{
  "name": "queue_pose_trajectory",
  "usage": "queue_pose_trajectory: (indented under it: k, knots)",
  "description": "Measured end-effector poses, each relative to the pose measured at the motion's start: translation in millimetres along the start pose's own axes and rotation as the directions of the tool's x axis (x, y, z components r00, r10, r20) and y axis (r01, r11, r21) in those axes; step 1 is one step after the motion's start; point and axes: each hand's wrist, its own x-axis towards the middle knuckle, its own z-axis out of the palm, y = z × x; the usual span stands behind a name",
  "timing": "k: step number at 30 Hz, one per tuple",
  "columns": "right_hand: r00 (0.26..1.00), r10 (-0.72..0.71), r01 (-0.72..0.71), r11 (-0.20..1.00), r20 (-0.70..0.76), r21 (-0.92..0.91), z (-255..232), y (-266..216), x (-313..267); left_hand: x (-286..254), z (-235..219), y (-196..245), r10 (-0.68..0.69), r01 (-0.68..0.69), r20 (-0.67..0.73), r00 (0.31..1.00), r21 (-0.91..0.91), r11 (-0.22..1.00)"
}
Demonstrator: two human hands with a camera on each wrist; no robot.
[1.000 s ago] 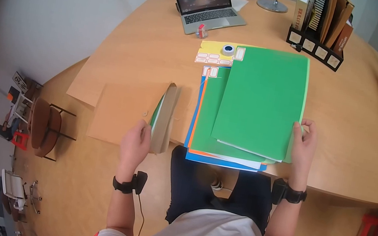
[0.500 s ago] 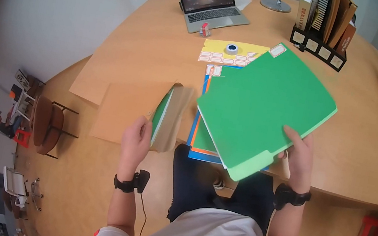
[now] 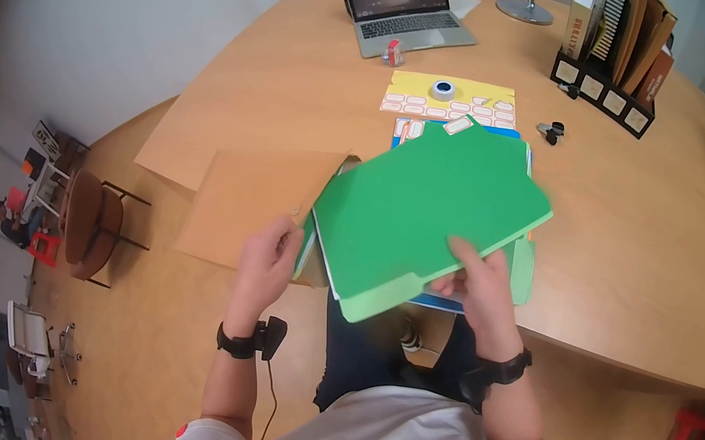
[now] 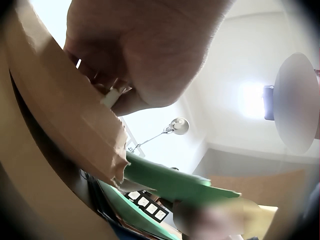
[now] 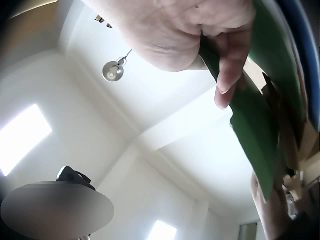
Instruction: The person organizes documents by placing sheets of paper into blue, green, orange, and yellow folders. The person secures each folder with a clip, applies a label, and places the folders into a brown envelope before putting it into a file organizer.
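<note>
My right hand (image 3: 485, 295) grips a green file folder (image 3: 435, 206) by its lower right edge, thumb on top and fingers curled beneath, as the right wrist view also shows. The folder is tilted, its label toward the back and its left corner right at the mouth of a brown kraft envelope (image 3: 255, 212). With curled fingers my left hand (image 3: 265, 261) holds the envelope's front edge, which looks ragged in the left wrist view (image 4: 120, 165). Green shows inside the envelope. Below the held folder lies a stack with a blue folder (image 3: 442, 303), largely covered.
A yellow sheet of labels (image 3: 405, 84) bears a roll of tape (image 3: 443, 91). Further back stand a laptop (image 3: 407, 18), a lamp base (image 3: 524, 9) and a black file holder (image 3: 602, 96) with books. A small black object (image 3: 551, 132) lies right of the labels.
My right hand has lifted the top green folder off the stack, turned it and carried it left to the envelope. My left hand stays at the envelope, whose mouth has opened wider.
</note>
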Motion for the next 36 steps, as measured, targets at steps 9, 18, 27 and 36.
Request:
queue_pose_trajectory:
  k: [9, 18, 27, 36]
  knots:
    - [0.994, 0.080, -0.089, 0.989, 0.081, 0.121, 48.4, 27.9, -19.1, -1.0, 3.6, 4.3, -0.017, 0.025, 0.146, 0.989, -0.047, 0.999]
    - [0.992, 0.072, -0.085, 0.988, 0.100, 0.126, 56.2, 37.9, -18.4, 1.8, -0.2, -3.8, -0.012, 0.017, 0.155, 0.988, -0.026, 1.000]
    - [0.994, 0.090, -0.097, 0.984, 0.054, 0.152, 62.6, 41.6, -17.0, -1.1, 6.9, -9.7, -0.002, -0.008, 0.289, 0.957, 0.033, 0.999]
    - [0.987, 0.130, -0.147, 0.970, 0.093, 0.196, 66.4, 36.9, -14.9, 0.5, 3.9, -12.4, 0.007, -0.018, 0.274, 0.962, 0.037, 0.999]
